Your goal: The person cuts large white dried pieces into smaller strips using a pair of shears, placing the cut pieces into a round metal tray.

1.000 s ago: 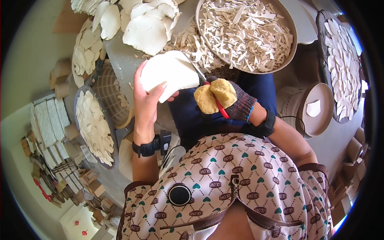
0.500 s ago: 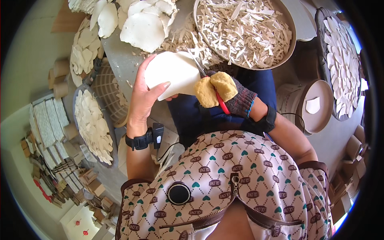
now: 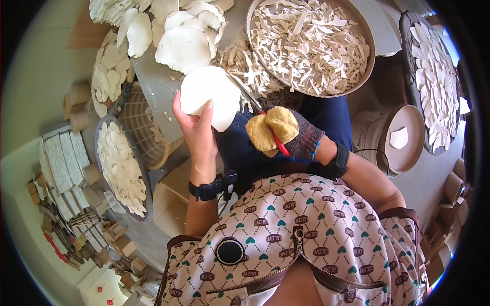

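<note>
My left hand point(image 3: 198, 133) grips a flat white slice point(image 3: 210, 97) by its near left edge, thumb on top and fingers beneath. The slice has a mostly rounded outline. My right hand point(image 3: 306, 136), in a dark knitted glove, is closed round a pair of scissors point(image 3: 248, 94) with red handles. Yellow foam padding point(image 3: 270, 128) wraps those handles. The blades reach up and left along the right edge of the slice; whether they touch it I cannot tell. Just beyond lie pale strip offcuts point(image 3: 250, 66) and a pile of larger rough white slices point(image 3: 184, 47).
A round tray point(image 3: 375, 56) heaped with offcuts stands at the far right of the grey table point(image 3: 153, 76). Round trays of slices stand left point(image 3: 121, 166) and right point(image 3: 435, 81). A woven basket point(image 3: 145, 127) is at left; a drum point(image 3: 380, 125) with one slice on top stands right.
The slice has turned in my left hand, and its straight near edge now shows as a curve. My left wrist has shifted right. My right hand with the scissors has dropped slightly nearer.
</note>
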